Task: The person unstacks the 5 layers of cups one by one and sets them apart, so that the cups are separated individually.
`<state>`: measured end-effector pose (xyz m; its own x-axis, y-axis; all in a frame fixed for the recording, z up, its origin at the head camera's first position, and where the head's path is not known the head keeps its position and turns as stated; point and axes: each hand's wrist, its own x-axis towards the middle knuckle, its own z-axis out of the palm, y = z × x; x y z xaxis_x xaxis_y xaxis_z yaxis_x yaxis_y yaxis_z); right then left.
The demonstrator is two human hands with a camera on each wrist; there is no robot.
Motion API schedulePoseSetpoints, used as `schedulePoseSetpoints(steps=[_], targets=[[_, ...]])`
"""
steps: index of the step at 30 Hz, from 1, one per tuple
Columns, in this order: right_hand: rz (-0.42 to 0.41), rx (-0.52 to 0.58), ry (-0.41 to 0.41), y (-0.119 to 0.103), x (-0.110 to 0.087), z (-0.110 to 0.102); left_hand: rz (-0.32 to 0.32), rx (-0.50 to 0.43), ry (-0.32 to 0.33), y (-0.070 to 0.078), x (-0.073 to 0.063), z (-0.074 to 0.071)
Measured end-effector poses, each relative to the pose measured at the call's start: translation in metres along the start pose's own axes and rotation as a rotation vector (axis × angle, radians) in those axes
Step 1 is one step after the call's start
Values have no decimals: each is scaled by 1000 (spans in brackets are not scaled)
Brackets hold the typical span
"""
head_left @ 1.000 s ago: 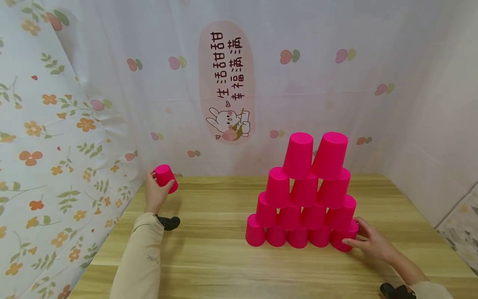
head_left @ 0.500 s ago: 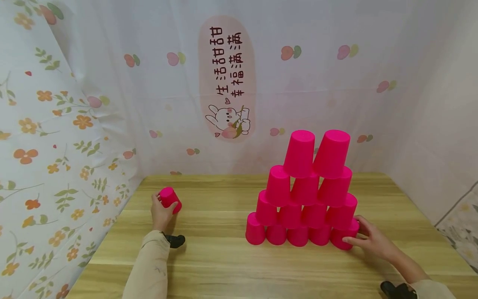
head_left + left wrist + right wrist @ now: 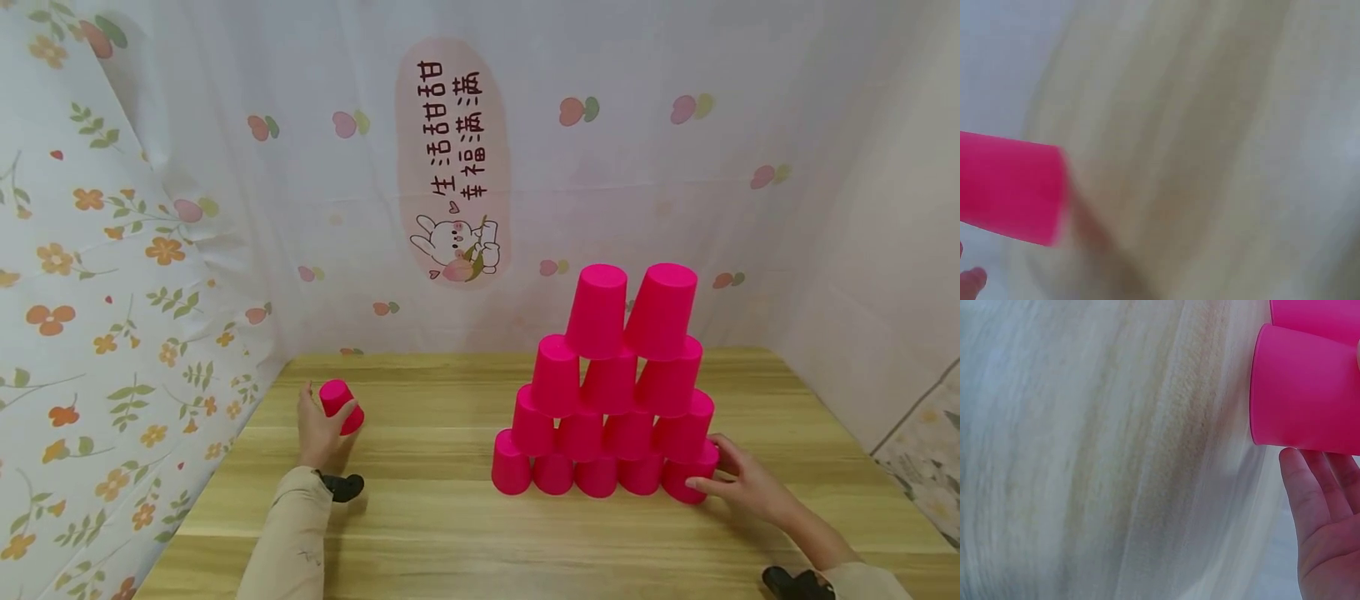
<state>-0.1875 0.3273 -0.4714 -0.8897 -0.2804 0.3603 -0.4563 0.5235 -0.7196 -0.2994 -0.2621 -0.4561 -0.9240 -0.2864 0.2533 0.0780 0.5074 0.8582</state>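
Note:
At the left of the table, a small pink cup (image 3: 339, 407) stands upside down on the wood. My left hand (image 3: 318, 432) is spread beside it, the thumb in front and the fingers apart from its far side. The left wrist view shows the same cup (image 3: 1010, 187) with a fingertip (image 3: 974, 280) clear of it. On the right rises a pyramid of upside-down pink cups (image 3: 600, 433) in several rows, two cups on top. My right hand (image 3: 753, 483) holds the bottom row's rightmost cup (image 3: 681, 479) between thumb and fingers; in the right wrist view, its fingertips (image 3: 1291, 459) meet that cup's side.
Both hands and the cups are over a wooden table (image 3: 420, 517). A printed curtain (image 3: 322, 192) hangs behind it, and a floral cloth (image 3: 112, 350) borders the left side. Black straps (image 3: 798, 583) with cameras sit on the wrists.
My left hand has lowered the single cup toward me onto the table, and its fingers have come away from it. My right hand and the pyramid have stayed put.

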Motion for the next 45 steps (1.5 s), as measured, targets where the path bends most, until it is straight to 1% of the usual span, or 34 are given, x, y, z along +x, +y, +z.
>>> schedulePoseSetpoints(steps=[1,3,5,7,9,12,13,16,20,22,26,29,32,34,37,41,43,45], targets=[[1,2,3,0,0,0,11,11,5,5,2,-3],[-4,-8,5,1,0,1,26,27,11,20,5,-10],[0,-6,7,1,0,1,33,35,5,40,8,-17],[5,-6,8,0,-1,1,49,31,-4,64,10,-22],[4,-5,2,0,-1,1,92,14,-17,88,12,-24],[9,9,9,-1,-2,1,197,-3,-55,124,12,-22],[4,14,6,-1,-2,1,230,-16,-72,136,10,-19],[-11,22,13,-2,-1,2,353,-13,-114,168,4,-9],[-15,12,16,-2,-1,3,494,-4,-170,204,-10,9],[-10,10,16,-2,0,4,552,-1,-205,220,-19,18],[-24,15,13,-2,0,3,666,-44,-291,252,-34,37],[-42,14,13,-2,0,2,720,-91,-363,276,-46,49],[-48,22,8,-2,-1,1,740,-123,-426,296,-55,60],[-40,35,3,-2,-1,1,751,-132,-465,307,-60,68],[-26,42,4,0,-1,1,746,-106,-510,319,-67,80],[-1,34,6,4,-2,2,707,-103,-557,326,-74,95],[13,30,4,5,-2,2,684,-140,-569,327,-77,102],[10,43,-1,6,-2,2,671,-187,-574,327,-79,110]])
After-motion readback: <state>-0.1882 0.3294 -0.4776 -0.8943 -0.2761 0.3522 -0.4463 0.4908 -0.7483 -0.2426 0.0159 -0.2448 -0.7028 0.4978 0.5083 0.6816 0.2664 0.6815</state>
